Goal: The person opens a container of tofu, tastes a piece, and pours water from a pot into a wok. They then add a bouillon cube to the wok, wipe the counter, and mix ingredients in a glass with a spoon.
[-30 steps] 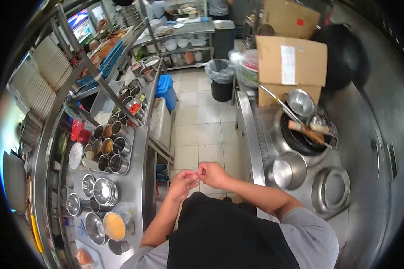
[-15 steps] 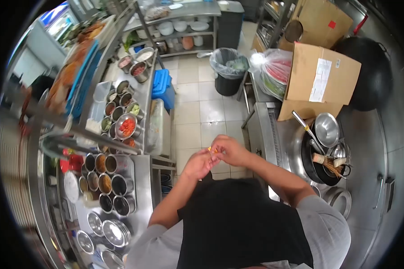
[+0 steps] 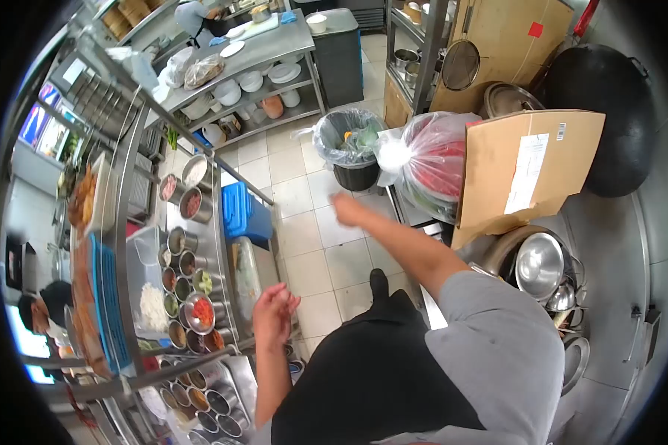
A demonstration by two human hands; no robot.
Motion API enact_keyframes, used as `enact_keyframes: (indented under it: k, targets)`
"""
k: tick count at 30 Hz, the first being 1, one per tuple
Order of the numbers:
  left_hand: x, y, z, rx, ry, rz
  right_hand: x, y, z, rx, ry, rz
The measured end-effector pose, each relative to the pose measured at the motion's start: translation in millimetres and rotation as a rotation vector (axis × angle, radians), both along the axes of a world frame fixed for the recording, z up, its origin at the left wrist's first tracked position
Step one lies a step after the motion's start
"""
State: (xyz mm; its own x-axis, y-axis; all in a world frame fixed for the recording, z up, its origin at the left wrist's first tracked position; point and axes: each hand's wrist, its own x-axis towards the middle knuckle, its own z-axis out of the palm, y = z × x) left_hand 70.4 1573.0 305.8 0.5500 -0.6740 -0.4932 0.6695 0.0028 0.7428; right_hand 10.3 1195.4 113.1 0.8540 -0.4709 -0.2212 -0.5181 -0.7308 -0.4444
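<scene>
My left hand (image 3: pixel 274 313) is raised beside the metal counter, its fingers curled in toward the thumb. Whatever they hold, if anything, is too small to make out. Stretched forward, my right hand (image 3: pixel 345 210) is just short of a black bin (image 3: pixel 356 176) lined with a clear bag (image 3: pixel 325 141); its fingers are hard to see. A small orange-yellow scrap (image 3: pixel 346 136) shows at the bin's opening, apart from the hand. Green plastic (image 3: pixel 364 139) is bunched in the bin as well.
To the left, a counter holds several metal cups and a bowl of chopped red food (image 3: pixel 202 311). A blue container (image 3: pixel 245 211) stands below. At right are a tied clear bag (image 3: pixel 430 159), a cardboard box (image 3: pixel 571 156) and a wok (image 3: pixel 608 119). A co-worker (image 3: pixel 193 18) is at the back.
My hands were together on a small orange-yellow thing and have separated. The right reached forward toward the bin; the left moved left and down. An orange-yellow scrap now shows at the bin. The view has shifted.
</scene>
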Motion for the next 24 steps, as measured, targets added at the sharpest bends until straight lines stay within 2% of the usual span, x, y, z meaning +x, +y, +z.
enact_keyframes:
  k: [1,2,5,7,8,9,11,13,15,16,17,18,19,21,23,24]
  targets:
    - [-3,-3,2,0.022,-0.061,-0.012,-5,32,9,0.027,-0.272,0.073]
    - [-7,-5,3,0.053,-0.112,-0.021,1,56,5,0.048,-0.093,0.181]
    - [-7,-18,1,0.204,-0.118,0.021,-1,138,-26,0.36,-0.074,0.304]
    - [-10,-28,11,0.19,-0.129,0.022,-22,176,-30,0.472,0.019,0.367]
    - [-13,-30,16,0.167,-0.137,0.035,-37,193,-46,0.52,-0.059,0.39]
    - [-14,-31,17,0.169,-0.142,0.043,-55,200,-44,0.579,-0.102,0.372]
    - [-9,-28,18,0.163,-0.253,-0.09,-93,203,-49,0.662,-0.166,0.323]
    - [-2,-21,12,-0.004,-0.237,-0.226,-133,189,-55,0.682,-0.257,0.18]
    - [-7,-13,6,-0.025,-0.274,-0.349,-177,167,-49,0.542,-0.224,-0.095]
    - [-8,-8,5,-0.052,-0.31,-0.396,-205,157,-16,0.394,-0.36,-0.15]
    - [-13,-12,3,-0.089,-0.335,-0.472,-232,153,30,0.438,-0.322,-0.319]
    - [-23,-3,1,-0.164,-0.442,-0.557,-256,153,39,0.097,-0.457,-0.333]
    - [-23,2,-8,-0.124,-0.314,-0.583,-280,159,74,0.001,-0.529,-0.447]
    - [-28,15,-33,-0.058,-0.269,-0.663,-325,195,134,-0.199,-0.757,-0.674]
    - [-48,27,-53,0.028,-0.323,-0.764,-356,255,180,-0.287,-0.979,-0.92]
    - [-49,32,-74,-0.041,-0.305,-0.9,-366,289,189,-0.339,-1.04,-1.04]
